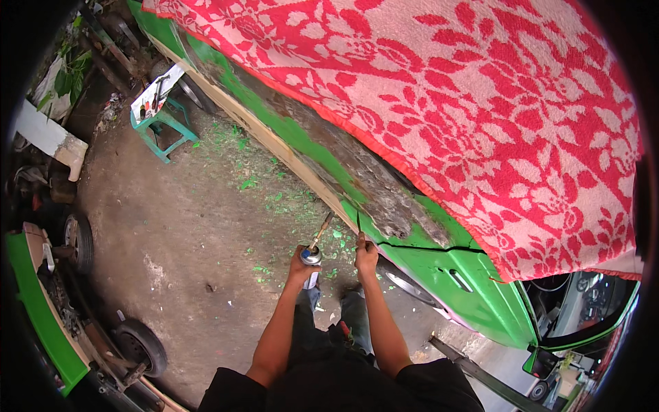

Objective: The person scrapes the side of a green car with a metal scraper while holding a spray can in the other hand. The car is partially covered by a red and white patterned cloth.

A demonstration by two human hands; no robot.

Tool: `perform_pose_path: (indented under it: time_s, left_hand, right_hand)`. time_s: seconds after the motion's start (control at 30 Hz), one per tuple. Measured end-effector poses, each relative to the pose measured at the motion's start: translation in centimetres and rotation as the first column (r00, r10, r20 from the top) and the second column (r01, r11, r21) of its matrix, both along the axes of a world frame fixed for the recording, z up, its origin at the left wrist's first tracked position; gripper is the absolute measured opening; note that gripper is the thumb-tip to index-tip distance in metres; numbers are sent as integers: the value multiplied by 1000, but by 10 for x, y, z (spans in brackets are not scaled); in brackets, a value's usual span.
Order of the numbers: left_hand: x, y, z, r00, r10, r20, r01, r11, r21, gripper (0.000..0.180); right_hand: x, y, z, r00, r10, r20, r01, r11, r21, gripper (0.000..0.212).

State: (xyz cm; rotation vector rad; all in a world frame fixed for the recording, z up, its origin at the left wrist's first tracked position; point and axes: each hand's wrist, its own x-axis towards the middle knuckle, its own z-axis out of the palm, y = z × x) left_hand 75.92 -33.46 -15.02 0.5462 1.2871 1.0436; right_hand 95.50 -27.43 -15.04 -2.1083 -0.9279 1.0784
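My left hand (pixel 299 269) is wrapped round the can of a gas torch (pixel 312 256), whose brass-coloured nozzle tilts up toward the car's lower edge. Whether a flame burns I cannot tell. In my right hand (pixel 366 257) is a thin scraper (pixel 358 221), its narrow blade at the edge of the green car body (pixel 439 278). Along that edge runs a beige strip (pixel 278 145) without green paint. Above it the green is broken by a rough brown-grey patch (pixel 371 196).
A red and pink floral blanket (pixel 425 103) covers the car's upper part. Green paint flakes (pixel 278 199) litter the ground. A teal stool (pixel 168 130) with tools on top stands at the upper left. Loose wheels (pixel 141 349) and a green panel (pixel 44 309) lie left.
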Motion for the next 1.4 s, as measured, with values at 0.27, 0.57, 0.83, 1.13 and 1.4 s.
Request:
perform_pose_path:
  time_s: [0.27, 0.57, 0.83, 1.13, 1.4]
  left_hand:
    - [24, 12, -15, 996, 1, 86, -5, 999, 46, 58]
    - [38, 16, -20, 995, -24, 94, 19, 999, 51, 56]
    - [36, 12, -13, 998, -45, 39, 44, 999, 11, 57]
    - [16, 4, 2, 996, -26, 82, 24, 999, 22, 58]
    - [-31, -10, 14, 993, 120, -3, -120, 993, -5, 58]
  right_hand:
    - [42, -34, 17, 975, 0, -224, 20, 996, 89, 29]
    - [33, -26, 65, 942, -92, -324, 83, 996, -43, 29]
    - [31, -21, 60, 798, -144, -585, 62, 985, -158, 35]
    - [27, -12, 21, 670, -124, -732, 21, 989, -147, 25]
    - [17, 5, 1, 673, -169, -720, 113, 986, -127, 21]
